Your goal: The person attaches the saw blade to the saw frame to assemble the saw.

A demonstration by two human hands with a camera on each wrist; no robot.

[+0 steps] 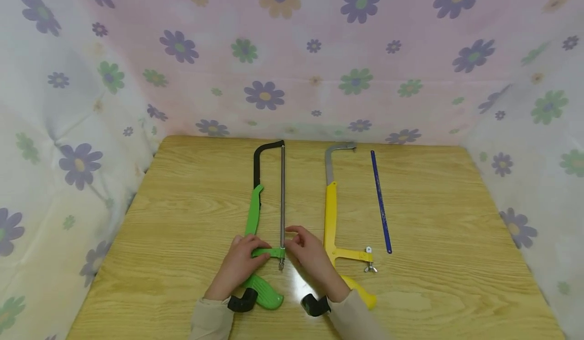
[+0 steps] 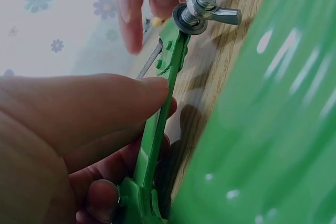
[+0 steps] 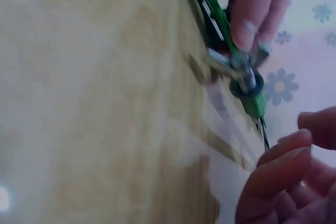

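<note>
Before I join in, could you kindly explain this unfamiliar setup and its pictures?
There is no machine, only a person's bare hands. The wide picture comes from a head camera; the two close ones come from cameras on each wrist. On the wood-patterned table lie a green-handled hacksaw with a black front bow and grey metal blade, a yellow-handled hacksaw frame with no blade fitted, and a loose, slim blue blade. The left hand pinches the green hacksaw's short crossbar; the right hand is beside the grey blade, contact unclear.
</note>
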